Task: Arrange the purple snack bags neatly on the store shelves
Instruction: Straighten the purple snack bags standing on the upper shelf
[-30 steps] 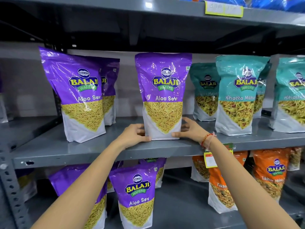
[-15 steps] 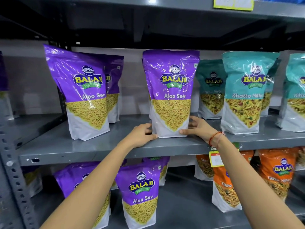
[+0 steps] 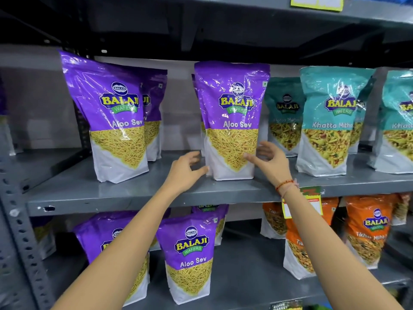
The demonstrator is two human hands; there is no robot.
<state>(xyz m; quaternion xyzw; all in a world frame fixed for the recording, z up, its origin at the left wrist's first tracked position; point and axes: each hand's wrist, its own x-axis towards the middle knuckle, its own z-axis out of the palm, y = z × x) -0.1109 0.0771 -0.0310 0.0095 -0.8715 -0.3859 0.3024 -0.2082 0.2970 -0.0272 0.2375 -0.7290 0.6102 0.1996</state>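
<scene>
A purple Aloo Sev bag (image 3: 232, 121) stands upright on the grey middle shelf (image 3: 138, 193), with another purple bag partly hidden right behind it. My left hand (image 3: 185, 173) is at the bag's lower left corner, fingers spread, thumb tip close to its edge. My right hand (image 3: 271, 162) hovers at its lower right side, fingers apart, thumb over the bag's front; neither hand grips it. A second purple bag (image 3: 111, 117) leans to the left on the same shelf, a further one (image 3: 154, 113) behind it. More purple bags (image 3: 190, 258) stand on the lower shelf.
Teal Khatta Mitha bags (image 3: 328, 121) fill the middle shelf's right part. Orange bags (image 3: 368, 229) stand on the lower shelf at right. A perforated grey upright (image 3: 20, 231) runs down the left. An upper shelf (image 3: 245, 5) with a yellow label hangs overhead.
Both hands have let go of the middle purple bag's base and opened, lifting slightly beside it. The view has shifted left and closer, so the bags appear further right.
</scene>
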